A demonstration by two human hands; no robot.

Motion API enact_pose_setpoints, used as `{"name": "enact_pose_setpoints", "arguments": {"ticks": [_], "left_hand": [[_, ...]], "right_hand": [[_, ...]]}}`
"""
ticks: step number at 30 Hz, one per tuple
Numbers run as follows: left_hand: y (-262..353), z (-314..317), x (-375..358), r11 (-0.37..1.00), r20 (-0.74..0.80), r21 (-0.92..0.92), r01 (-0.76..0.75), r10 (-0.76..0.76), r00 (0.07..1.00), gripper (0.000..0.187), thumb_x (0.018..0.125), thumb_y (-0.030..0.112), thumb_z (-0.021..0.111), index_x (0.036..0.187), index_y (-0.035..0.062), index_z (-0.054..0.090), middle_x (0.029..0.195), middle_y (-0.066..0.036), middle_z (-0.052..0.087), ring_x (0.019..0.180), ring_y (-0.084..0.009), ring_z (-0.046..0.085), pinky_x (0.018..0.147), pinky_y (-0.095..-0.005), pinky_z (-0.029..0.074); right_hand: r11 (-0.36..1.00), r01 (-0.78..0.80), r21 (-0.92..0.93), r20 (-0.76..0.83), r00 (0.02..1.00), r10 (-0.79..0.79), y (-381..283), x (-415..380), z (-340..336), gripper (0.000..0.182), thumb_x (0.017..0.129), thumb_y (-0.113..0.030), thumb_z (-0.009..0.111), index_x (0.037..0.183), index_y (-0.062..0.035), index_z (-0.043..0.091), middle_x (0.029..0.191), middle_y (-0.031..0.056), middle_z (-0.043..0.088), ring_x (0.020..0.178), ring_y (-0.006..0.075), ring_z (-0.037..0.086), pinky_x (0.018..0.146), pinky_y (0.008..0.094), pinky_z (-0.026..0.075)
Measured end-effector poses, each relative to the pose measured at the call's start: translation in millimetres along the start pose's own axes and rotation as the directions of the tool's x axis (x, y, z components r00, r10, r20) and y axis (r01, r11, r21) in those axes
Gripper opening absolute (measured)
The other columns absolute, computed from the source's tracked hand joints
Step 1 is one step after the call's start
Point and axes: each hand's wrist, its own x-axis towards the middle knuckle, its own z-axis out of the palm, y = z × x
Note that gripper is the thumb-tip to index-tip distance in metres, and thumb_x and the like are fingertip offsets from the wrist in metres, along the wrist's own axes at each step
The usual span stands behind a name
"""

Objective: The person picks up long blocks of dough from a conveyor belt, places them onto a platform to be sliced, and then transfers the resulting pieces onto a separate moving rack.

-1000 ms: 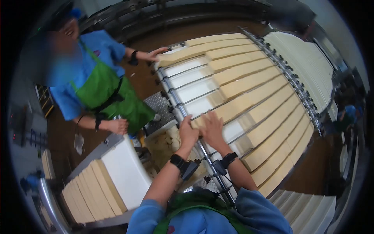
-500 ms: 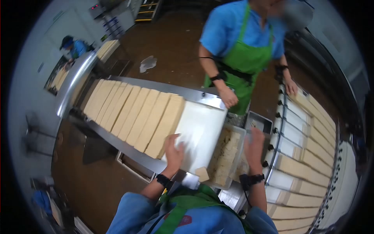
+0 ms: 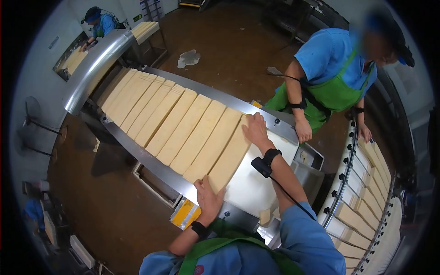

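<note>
Long pale-yellow slabs, dough-like in look, lie side by side on a white conveyor belt (image 3: 247, 190). The rightmost slab (image 3: 228, 158) has one of my hands at each end. My left hand (image 3: 209, 195) is closed around its near end, fingers on top and at the tip. At the far end, my right hand (image 3: 255, 130) grips the corner, with its fingers over the edge. Beside this slab, to the left, another slab (image 3: 211, 140) lies nearly against it.
Metal rails (image 3: 160, 167) border the belt. A co-worker in a green apron (image 3: 339, 91) stands across, one hand on the rail's end and one at a second conveyor (image 3: 339, 188) carrying slabs under rods. A bin (image 3: 307, 181) sits between the conveyors. Another person (image 3: 104, 25) works far left.
My right hand has moved from above the bin to the rightmost slab's far end. My left hand has closed on its near end. The view has shifted, and the co-worker now leans rightward.
</note>
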Motion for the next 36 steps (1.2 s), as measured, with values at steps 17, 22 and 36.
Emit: {"name": "enact_pose_setpoints", "arguments": {"ticks": [17, 22, 36], "left_hand": [[23.7, 23.6, 13.0, 0.947, 0.188, 0.166, -0.277, 0.245, 0.951, 0.088, 0.071, 0.031, 0.092, 0.141, 0.0035, 0.047, 0.127, -0.026, 0.047, 0.117, -0.0453, 0.054, 0.093, -0.0515, 0.051], [17.3, 34.0, 17.6, 0.900, 0.276, 0.323, -0.293, 0.206, 0.939, 0.108, 0.064, 0.041, 0.095, 0.151, 0.0071, 0.041, 0.136, -0.027, 0.049, 0.119, -0.0442, 0.056, 0.094, -0.0526, 0.052], [165.8, 114.5, -78.7, 0.687, 0.239, -0.074, -0.723, 0.716, 0.656, 0.075, 0.071, 0.006, 0.082, 0.139, 0.0068, 0.052, 0.132, -0.026, 0.048, 0.117, -0.0474, 0.051, 0.103, -0.0523, 0.043]], "right_hand": [[0.945, -0.324, -0.044, -0.165, 0.935, 0.313, 103.1, -132.8, -47.8, 0.057, 0.091, -0.032, 0.073, 0.133, 0.0023, 0.056, 0.118, 0.0267, 0.065, 0.108, 0.0433, 0.061, 0.098, 0.0498, 0.047], [0.929, -0.370, 0.004, -0.275, 0.893, 0.357, 107.9, -160.3, -31.3, 0.054, 0.093, -0.043, 0.068, 0.118, 0.0044, 0.060, 0.113, 0.0269, 0.064, 0.106, 0.0460, 0.063, 0.096, 0.0511, 0.051], [0.706, -0.667, 0.235, -0.798, 0.282, 0.533, 144.3, -401.2, -170.3, 0.051, 0.089, -0.031, 0.073, 0.125, 0.0007, 0.058, 0.112, 0.0224, 0.062, 0.106, 0.0417, 0.060, 0.091, 0.0493, 0.050]]}}
